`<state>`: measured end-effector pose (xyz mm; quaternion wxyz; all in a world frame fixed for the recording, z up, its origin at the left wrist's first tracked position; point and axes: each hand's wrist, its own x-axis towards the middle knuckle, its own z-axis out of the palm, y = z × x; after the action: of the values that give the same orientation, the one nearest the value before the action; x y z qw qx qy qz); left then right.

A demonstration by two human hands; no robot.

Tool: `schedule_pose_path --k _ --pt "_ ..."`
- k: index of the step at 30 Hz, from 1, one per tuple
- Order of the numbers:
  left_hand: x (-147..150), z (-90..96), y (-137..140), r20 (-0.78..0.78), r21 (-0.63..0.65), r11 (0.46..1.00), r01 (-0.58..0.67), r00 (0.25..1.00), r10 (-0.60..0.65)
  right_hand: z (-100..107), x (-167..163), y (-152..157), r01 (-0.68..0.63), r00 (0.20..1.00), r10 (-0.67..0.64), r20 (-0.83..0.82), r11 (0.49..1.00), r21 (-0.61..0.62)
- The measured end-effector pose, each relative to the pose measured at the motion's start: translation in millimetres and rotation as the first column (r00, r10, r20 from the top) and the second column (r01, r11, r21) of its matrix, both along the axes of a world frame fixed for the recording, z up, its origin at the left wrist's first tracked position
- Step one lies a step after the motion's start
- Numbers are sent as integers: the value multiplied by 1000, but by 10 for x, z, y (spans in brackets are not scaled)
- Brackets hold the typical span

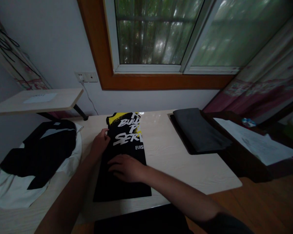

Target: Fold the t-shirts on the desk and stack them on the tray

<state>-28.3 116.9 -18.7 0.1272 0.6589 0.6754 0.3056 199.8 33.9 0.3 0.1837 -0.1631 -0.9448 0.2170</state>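
Observation:
A black shirt (pixel 124 187) with white lettering and a yellow patch lies on the pale wooden table (pixel 164 139), folded into a long narrow strip. At its left edge, my left hand (pixel 100 143) is closed, with the fingers curled in a pinch on the cloth; the fingertips are partly hidden. Flat across the middle of the shirt, below the lettering, rests my right hand (pixel 129 168), its fingers stretched out and slightly apart.
Left of the shirt, black and white clothes (pixel 53 152) lie heaped beneath a small raised shelf (pixel 39 99). Folded dark grey cloth (pixel 200 130) sits at the table's right side. Beyond it is a white sheet (pixel 254 139). A window (pixel 158 35) is behind.

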Motion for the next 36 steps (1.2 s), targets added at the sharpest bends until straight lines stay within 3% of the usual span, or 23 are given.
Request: schedule_pose_path --k 4,8,13,18,22,26,32,36 --pt "43 -1 -4 -352 101 994 40 936 -2 3 178 -1 90 993 -96 65 992 94" --pt "53 16 25 -497 132 989 63 868 11 33 206 -62 46 990 -64 128 989 143" --pt "5 25 123 -509 135 991 22 860 50 62 194 -90 11 985 -36 171 989 147" --pt "60 26 208 -429 167 986 -11 899 83 55 215 -117 -20 984 -8 176 988 156" --pt "180 -4 187 -380 213 964 157 923 -66 72 215 -161 -21 982 -7 188 989 146" --pt "243 -107 142 -336 123 954 273 916 -219 78 210 -221 -12 980 -14 196 991 132" --pt "194 -196 186 -416 52 976 214 893 -173 69 236 -357 -14 981 -12 193 991 134" --pt "153 -191 267 -535 -47 995 91 838 -102 31 245 -432 -14 984 -15 175 987 162"
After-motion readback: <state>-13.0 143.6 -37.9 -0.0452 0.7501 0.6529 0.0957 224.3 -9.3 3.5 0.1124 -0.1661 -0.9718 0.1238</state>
